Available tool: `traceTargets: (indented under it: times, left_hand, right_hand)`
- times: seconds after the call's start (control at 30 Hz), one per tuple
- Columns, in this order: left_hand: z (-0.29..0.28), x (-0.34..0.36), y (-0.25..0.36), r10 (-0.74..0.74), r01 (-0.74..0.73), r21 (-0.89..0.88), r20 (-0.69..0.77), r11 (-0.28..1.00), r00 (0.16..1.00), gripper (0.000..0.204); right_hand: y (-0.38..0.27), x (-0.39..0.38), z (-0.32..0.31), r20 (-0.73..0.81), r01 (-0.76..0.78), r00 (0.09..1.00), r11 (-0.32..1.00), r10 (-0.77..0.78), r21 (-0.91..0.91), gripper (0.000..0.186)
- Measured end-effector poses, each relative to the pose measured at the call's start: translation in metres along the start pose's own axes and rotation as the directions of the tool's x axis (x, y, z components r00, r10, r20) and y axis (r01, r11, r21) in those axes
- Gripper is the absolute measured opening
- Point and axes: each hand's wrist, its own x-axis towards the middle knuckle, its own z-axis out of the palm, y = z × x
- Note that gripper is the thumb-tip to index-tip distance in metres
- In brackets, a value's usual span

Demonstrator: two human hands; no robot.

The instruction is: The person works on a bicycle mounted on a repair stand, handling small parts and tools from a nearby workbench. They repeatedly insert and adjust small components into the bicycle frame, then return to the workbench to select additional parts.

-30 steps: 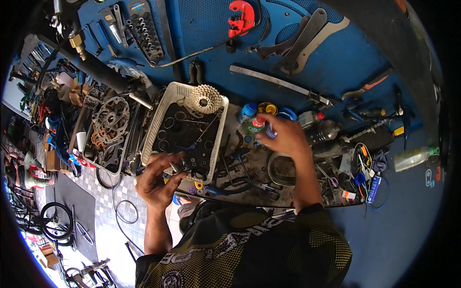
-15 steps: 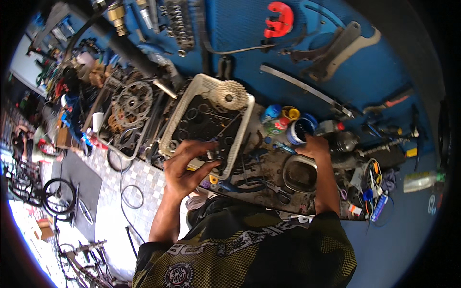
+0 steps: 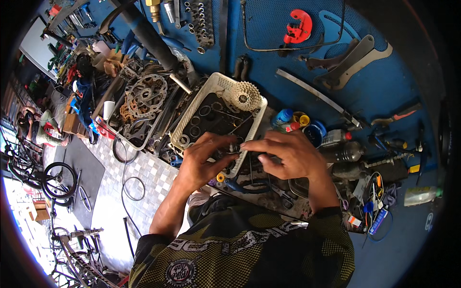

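Observation:
My left hand [image 3: 204, 158] pinches a small round metal part [image 3: 233, 148] between thumb and fingers, over the near edge of a cream plastic basket [image 3: 263, 111]. What kind of part it is, I cannot make out. From the right, my right hand [image 3: 293, 156] reaches its stretched index finger to the part's side; the tip is at or very near it. Its thumb stays apart from the fingers. Inside the basket are a bicycle cassette [image 3: 245, 96], several dark rings [image 3: 194, 130] and thin rods. A blue tub [image 3: 315, 133] stands behind my right hand.
Left of the basket, a tray holds chainrings [image 3: 146, 91]. Small bottles [image 3: 283, 116] stand behind my right hand, with a dark plastic bottle [image 3: 348, 151] farther right. Pliers [image 3: 247, 186] lie near the bench's front edge. Tools hang on the blue wall, including a red pipe cutter [image 3: 300, 26].
My right hand has left the blue tub and come left to the small metal part. The left hand still holds that part. The whole view has shifted slightly.

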Motion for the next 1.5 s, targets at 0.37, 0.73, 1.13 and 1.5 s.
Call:
traceTargets:
  times: [0.37,0.73,1.13,1.5]
  left_hand:
    - [-0.012,-0.009,0.002,0.007,-0.006,0.044,-0.010,0.999,1.000,0.045]
    - [-0.017,-0.019,0.003,-0.025,0.028,0.061,-0.048,0.998,0.999,0.044]
    - [-0.036,-0.066,-0.025,-0.327,0.310,-0.132,-0.139,0.942,0.935,0.042]
    - [-0.108,-0.166,-0.043,-0.481,0.224,-0.624,-0.279,0.749,0.831,0.043]
  right_hand:
    - [-0.003,0.025,0.013,0.024,0.136,0.991,0.986,-0.135,-0.096,0.058]
    - [-0.010,0.035,0.020,-0.007,0.161,0.987,0.987,-0.161,-0.024,0.051]
    - [0.014,0.002,0.045,-0.126,-0.322,0.932,0.936,0.339,0.141,0.023]
    - [0.029,-0.088,0.265,-0.117,-0.880,0.466,0.473,0.877,0.041,0.057]
